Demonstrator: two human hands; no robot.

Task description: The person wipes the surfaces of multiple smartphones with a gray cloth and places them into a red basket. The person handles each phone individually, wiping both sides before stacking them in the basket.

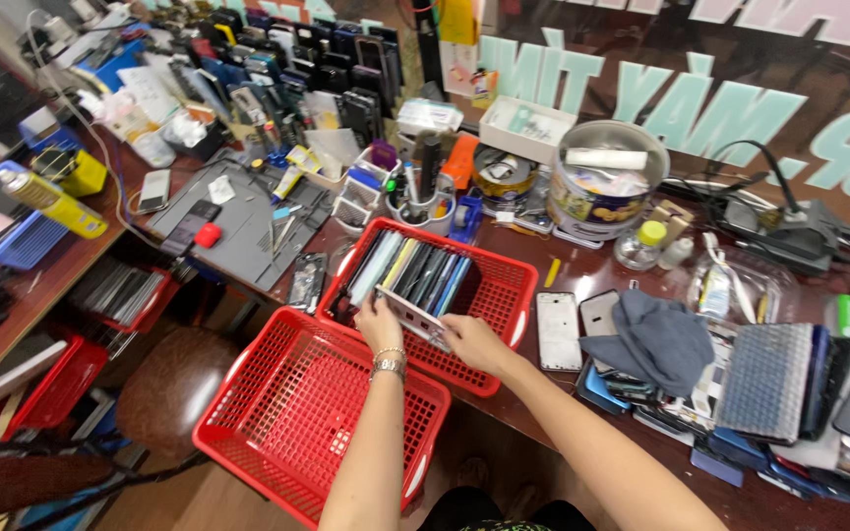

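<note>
Cluttered dark wooden counter (pixel 582 270), basically a phone repair bench, with stuff piled edge to edge. Far left, a yellow spray can (pixel 51 202) is laid across a blue tray (pixel 22 246), and a grey work mat (pixel 248 226) is spread out further in, small tools scattered on it, probably so parts are kept off the wood.

Lower down, an empty red basket (pixel 297 413) is propped at the counter's near edge, tilted toward the person. Just behind it, a second red basket (pixel 484 295) is packed with phones (pixel 415 270) stood on edge in a row, likely so they can be flipped through like files.

The left hand (pixel 378 324), bracelet at the wrist, is curled around the near end of a silver phone (pixel 413 317), fingers partly closed on it. The right hand (pixel 472 342) is pinched on the other end of the same phone, so it's held flat between both hands, right over the near rim of the full basket.

Further right, two phone back shells (pixel 573 324) are laid flat beside a grey cloth (pixel 656 339), and a round tin (pixel 602 182) full of odds and ends is parked behind. At the far right, more devices are stacked up in a heap (pixel 789 393).
</note>
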